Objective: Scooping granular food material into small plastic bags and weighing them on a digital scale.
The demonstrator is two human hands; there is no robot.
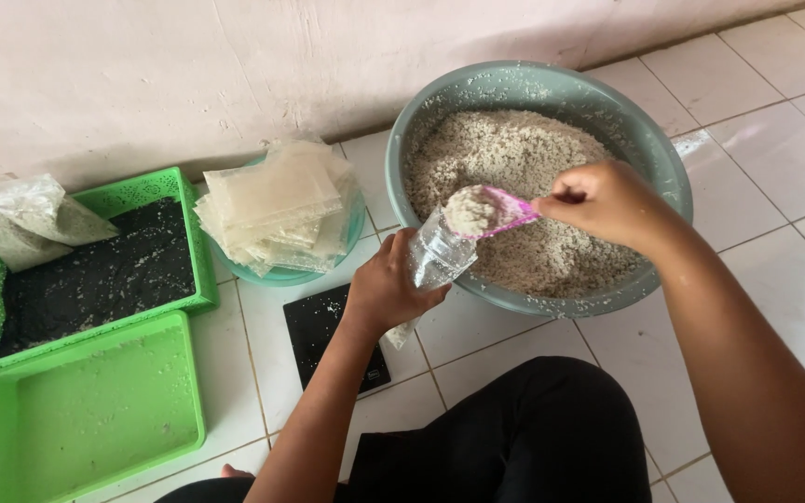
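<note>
Clear bag (438, 256) sits clenched in the left hand (386, 289), mouth up, so grain can drop in. Right hand (607, 200) grips a pink scoop (491, 212), tipped just above it, over the big bowl (552, 88).

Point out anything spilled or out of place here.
Pale grains lie scattered on the tiles near the basin and in the empty green tray. Grains also cling to the basin's rim. Nothing else stands out; the spoon is heaped over the bag.
</note>
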